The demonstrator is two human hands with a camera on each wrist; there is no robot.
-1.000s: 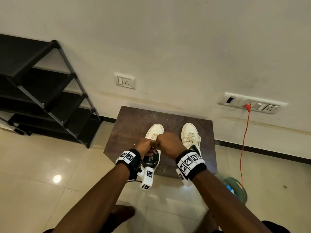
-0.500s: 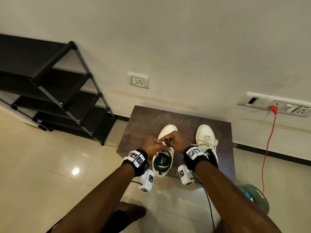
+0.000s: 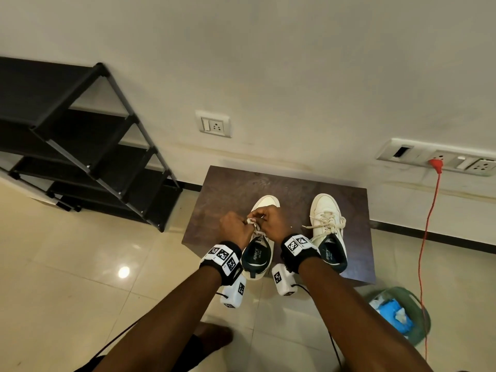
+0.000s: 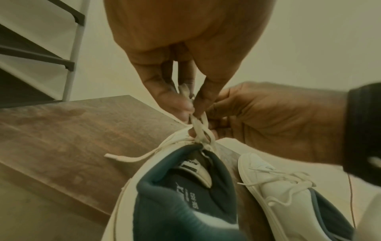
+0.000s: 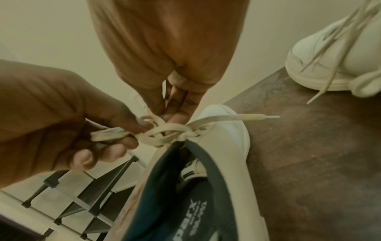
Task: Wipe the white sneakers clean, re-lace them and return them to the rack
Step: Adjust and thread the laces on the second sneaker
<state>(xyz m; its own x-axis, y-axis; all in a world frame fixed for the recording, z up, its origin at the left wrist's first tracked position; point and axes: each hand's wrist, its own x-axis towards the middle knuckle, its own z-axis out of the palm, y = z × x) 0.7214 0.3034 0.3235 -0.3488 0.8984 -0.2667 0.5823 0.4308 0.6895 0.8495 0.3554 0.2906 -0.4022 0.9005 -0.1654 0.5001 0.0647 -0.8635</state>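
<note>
Both hands meet over the left sneaker, which stands on the brown tabletop with its toe pointing to the far wall. The left hand has its fingers curled round a folded loop of the lace, and the right hand pinches the other strands at the half-made bow just above the tongue. Neither hand has any slack in its hold; one free lace end juts out to the right over the toe cap.

The right sneaker sits just beside it on the tabletop, already tied in a bow with its ends trailing loose. The black rack waits well apart on the left, against the wall.

As I judge it, the risk now lies in the knot itself. The loops are still open and crossed (not yet drawn down), so a slip of either pinch would let the bow fall apart and the tying begin again. Pulling unevenly could draw the short free end right through, leaving a plain knot in place of a bow. A hard tug could also drag the sneaker toward the near edge, where its heel already overhangs, and tip it to the floor.
</note>
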